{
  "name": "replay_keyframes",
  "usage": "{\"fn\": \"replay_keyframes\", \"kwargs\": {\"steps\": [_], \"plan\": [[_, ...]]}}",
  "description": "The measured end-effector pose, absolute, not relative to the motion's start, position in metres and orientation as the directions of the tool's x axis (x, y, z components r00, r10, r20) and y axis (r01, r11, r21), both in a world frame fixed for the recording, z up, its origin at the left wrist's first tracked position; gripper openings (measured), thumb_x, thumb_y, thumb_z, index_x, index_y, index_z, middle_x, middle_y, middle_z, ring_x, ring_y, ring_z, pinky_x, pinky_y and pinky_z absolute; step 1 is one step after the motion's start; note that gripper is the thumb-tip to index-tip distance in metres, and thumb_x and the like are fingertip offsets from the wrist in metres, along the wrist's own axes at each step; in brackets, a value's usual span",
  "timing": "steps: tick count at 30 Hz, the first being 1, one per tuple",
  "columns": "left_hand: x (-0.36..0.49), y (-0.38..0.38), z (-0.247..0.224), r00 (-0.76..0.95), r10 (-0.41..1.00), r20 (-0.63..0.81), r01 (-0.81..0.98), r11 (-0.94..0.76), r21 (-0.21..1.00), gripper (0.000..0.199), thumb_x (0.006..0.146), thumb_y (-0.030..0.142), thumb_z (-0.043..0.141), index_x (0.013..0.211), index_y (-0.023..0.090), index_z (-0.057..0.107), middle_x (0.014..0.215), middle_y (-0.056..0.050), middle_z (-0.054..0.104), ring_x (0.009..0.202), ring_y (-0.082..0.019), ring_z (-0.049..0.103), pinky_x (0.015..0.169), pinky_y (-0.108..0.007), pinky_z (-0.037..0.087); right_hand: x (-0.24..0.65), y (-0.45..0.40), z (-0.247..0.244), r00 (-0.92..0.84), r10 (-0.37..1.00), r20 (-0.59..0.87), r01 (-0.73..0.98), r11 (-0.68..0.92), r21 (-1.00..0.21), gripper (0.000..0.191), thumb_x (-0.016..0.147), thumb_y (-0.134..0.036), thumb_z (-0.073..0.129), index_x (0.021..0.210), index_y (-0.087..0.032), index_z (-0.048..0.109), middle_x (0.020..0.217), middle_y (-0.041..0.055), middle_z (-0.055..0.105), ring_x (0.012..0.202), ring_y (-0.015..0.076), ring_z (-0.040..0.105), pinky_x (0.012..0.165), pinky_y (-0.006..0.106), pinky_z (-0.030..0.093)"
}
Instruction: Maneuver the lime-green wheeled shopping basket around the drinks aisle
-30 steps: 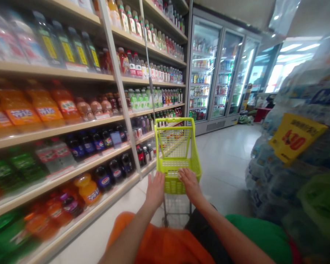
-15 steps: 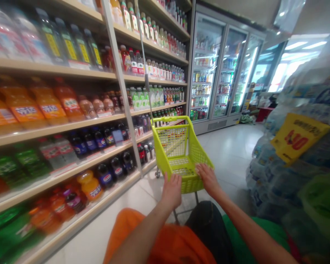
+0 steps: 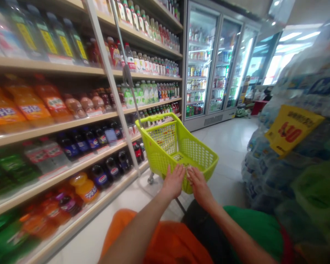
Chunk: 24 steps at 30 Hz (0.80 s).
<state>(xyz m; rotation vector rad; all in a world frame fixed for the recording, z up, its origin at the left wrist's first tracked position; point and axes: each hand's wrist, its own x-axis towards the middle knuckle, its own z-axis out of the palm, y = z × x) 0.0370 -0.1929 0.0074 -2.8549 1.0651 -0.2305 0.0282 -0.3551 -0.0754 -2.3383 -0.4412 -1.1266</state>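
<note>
I have the lime-green cart near the middle of my view, standing askew, so I use it as the centre of the dial. My left hand is at six o'clock and my right hand at five, side by side at the basket's near corner. The left fingers lie forward, bunched, against the near rim; the right ones bend over that same rim, tips close to the left hand. I cannot tell whether either hand truly grips or merely rests there. A thin metal pole with a grey sleeve rises from the cart's far-left corner toward eleven o'clock. From eight to eleven o'clock runs shelving packed with bottles; a row of dark cola bottles stands low, toward eight. A glass-doored cooler is at one o'clock. Wrapped packs pile up around three, bearing a yellow sign. Orange cloth lies at six, green cloth at four.
</note>
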Motion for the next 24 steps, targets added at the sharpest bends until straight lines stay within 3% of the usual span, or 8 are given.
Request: {"fn": "replay_keyframes", "kwargs": {"steps": [4,7,12,16,24], "plan": [[0.055,-0.194,0.019,0.796,-0.599,0.084,-0.591,-0.8,-0.107,0.066,0.077,0.015,0.04,0.14,0.014,0.022,0.149,-0.009,0.02,0.138,-0.023,0.014,0.109,-0.058,0.008,0.023,-0.355,-0.068,0.62,0.002,0.785,0.46,-0.811,-0.362,0.038,0.09,-0.023,0.037,0.126,-0.021,0.051,0.127,0.0115,0.051,0.123,0.024,0.042,0.102,0.047,0.038],[0.079,-0.189,0.033,0.844,-0.533,0.052,-0.521,-0.84,-0.152,0.072,0.071,0.013,0.048,0.139,0.013,0.024,0.149,-0.012,0.021,0.137,-0.025,0.014,0.107,-0.06,0.006,0.027,-0.376,-0.061,0.654,-0.008,0.756,0.451,-0.799,-0.398,0.036,0.091,-0.025,0.036,0.121,-0.022,0.054,0.124,0.0105,0.054,0.121,0.0221,0.045,0.101,0.044,0.039],[0.105,-0.193,0.046,0.769,-0.638,0.021,-0.619,-0.753,-0.222,0.073,0.067,0.013,0.054,0.136,0.018,0.031,0.146,-0.012,0.029,0.137,-0.026,0.014,0.108,-0.058,0.004,0.035,-0.408,-0.058,0.711,-0.007,0.704,0.426,-0.791,-0.438,0.036,0.089,-0.023,0.034,0.115,-0.019,0.058,0.124,0.0104,0.054,0.121,0.0209,0.045,0.102,0.041,0.039],[0.098,-0.209,0.046,0.79,-0.613,0.012,-0.601,-0.778,-0.184,0.074,0.067,0.019,0.057,0.136,0.015,0.031,0.143,-0.017,0.032,0.134,-0.026,0.024,0.109,-0.054,0.01,0.041,-0.428,-0.055,0.748,-0.026,0.663,0.407,-0.772,-0.488,0.036,0.087,-0.024,0.034,0.113,-0.018,0.06,0.124,0.01,0.054,0.122,0.0208,0.044,0.103,0.042,0.037],[0.075,-0.229,0.046,0.787,-0.616,0.032,-0.605,-0.781,-0.155,0.078,0.066,0.027,0.057,0.138,0.017,0.028,0.145,-0.017,0.029,0.134,-0.028,0.024,0.108,-0.056,0.01,0.052,-0.464,-0.042,0.814,-0.093,0.573,0.359,-0.694,-0.623,0.039,0.087,-0.04,0.035,0.106,-0.02,0.063,0.12,0.008,0.057,0.118,0.0219,0.047,0.102,0.037,0.036]]}}
